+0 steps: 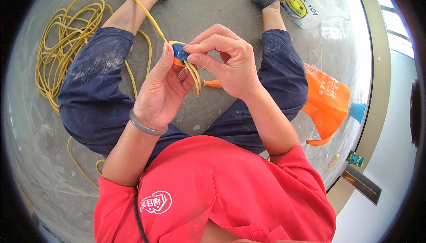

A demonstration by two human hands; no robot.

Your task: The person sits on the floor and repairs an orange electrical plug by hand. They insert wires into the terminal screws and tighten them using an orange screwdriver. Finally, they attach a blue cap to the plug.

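Both hands meet in front of my legs over a small glossy blue piece (180, 51) with an orange part (178, 62) beneath it. It may be tape or a plastic fitting; I cannot tell. My left hand (162, 83), with a grey bangle at the wrist, grips it between thumb and fingers. Thumb and forefinger of my right hand (229, 59) pinch its blue right side. A yellow cable (146, 11) runs into it from above, and a bent loop of yellow cord (194, 73) hangs below. Beside that loop shows the orange handle of what looks like a screwdriver (213, 83), partly behind my right hand.
A tangled coil of yellow cable (63, 53) lies on the concrete floor (206, 6), left of my legs. To the right are a white plastic bag (319, 4), an orange bag (327, 99), a light-blue bucket (357, 112) and a green packet (355, 158) near the wall.
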